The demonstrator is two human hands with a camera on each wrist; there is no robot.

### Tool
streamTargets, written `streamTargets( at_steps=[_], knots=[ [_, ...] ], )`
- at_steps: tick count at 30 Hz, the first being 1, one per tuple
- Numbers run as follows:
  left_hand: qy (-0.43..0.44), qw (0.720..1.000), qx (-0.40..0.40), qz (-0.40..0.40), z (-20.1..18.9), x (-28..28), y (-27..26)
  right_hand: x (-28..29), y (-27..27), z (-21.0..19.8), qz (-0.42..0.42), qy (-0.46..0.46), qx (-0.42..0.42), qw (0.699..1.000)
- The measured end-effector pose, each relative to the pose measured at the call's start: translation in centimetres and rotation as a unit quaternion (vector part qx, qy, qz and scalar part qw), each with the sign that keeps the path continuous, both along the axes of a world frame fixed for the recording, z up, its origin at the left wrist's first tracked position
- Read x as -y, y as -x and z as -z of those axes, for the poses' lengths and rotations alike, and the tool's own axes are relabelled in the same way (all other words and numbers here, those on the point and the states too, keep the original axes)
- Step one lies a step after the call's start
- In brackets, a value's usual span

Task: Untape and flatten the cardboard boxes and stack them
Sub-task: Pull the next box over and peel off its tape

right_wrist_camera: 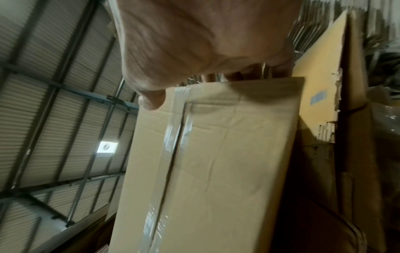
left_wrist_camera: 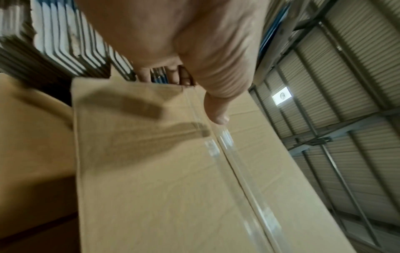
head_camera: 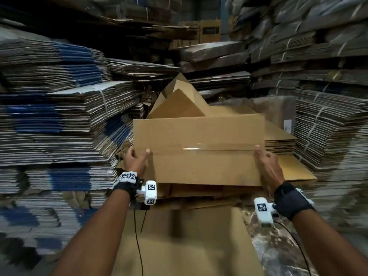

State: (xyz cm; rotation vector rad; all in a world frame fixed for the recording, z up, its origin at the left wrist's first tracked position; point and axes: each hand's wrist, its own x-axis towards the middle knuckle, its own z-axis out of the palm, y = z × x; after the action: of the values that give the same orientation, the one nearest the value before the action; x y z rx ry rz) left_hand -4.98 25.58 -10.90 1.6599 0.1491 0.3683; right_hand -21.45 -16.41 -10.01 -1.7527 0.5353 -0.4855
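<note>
Cardboard is everywhere in this warehouse corner, but the piece that matters is the taped cardboard box (head_camera: 199, 150) held up between the person's two hands, in front of the chest and above a loose heap of flattened sheets (head_camera: 199, 193) on the floor. The left hand (head_camera: 135, 159) grips the box's left end, thumb laid on the facing panel close to the seam and fingers wrapped behind the edge; the left wrist view shows that thumb (left_wrist_camera: 216, 109) resting just beside the tape. The right hand (head_camera: 265, 162) clamps the right end the same way, thumb on the front near the tape's end, fingers hidden behind.

A strip of clear packing tape (head_camera: 209, 147) runs along the centre seam from end to end and folds over the edge, as the right wrist view shows (right_wrist_camera: 175, 130). The seam is still closed, so untaping has not yet begun.

Judging by how it is carried at arm's length, the box is probably empty and light. Its panels look stiff but would crease under hard pressure, and the tape is glossy and likely slick. A good place to take hold would be the tape's folded end at either short edge, with the other hand steadying the box. Opened cartons (head_camera: 179, 100) stand behind, and bundled flat stacks (head_camera: 69, 120) wall both sides.
</note>
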Motion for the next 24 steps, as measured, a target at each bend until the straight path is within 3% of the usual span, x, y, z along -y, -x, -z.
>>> streamTargets(
  at_steps=[4, 9, 15, 19, 24],
  knots=[
    [-0.014, 0.998, 0.04, -0.056, -3.3, -0.7, 3.4, 0.3, 2.9, -1.8, -0.063, 0.028, 0.089, 0.994],
    [-0.065, 0.993, 0.043, -0.093, -5.4, -2.4, 9.9, 0.5, 5.6, -1.8, -0.107, 0.044, 0.119, 0.986],
    [-0.228, 0.958, -0.008, -0.175, -3.1, -5.4, 19.1, -1.2, 10.2, 0.5, -0.173, -0.012, 0.138, 0.975],
    [-0.261, 0.944, -0.029, -0.2, -0.2, -8.5, 24.1, -2.8, 13.1, 4.0, -0.232, -0.07, 0.122, 0.963],
    [-0.299, 0.928, -0.081, -0.207, 1.6, -8.2, 30.4, -5.0, 15.9, 6.0, -0.259, -0.085, 0.116, 0.955]
  ],
)
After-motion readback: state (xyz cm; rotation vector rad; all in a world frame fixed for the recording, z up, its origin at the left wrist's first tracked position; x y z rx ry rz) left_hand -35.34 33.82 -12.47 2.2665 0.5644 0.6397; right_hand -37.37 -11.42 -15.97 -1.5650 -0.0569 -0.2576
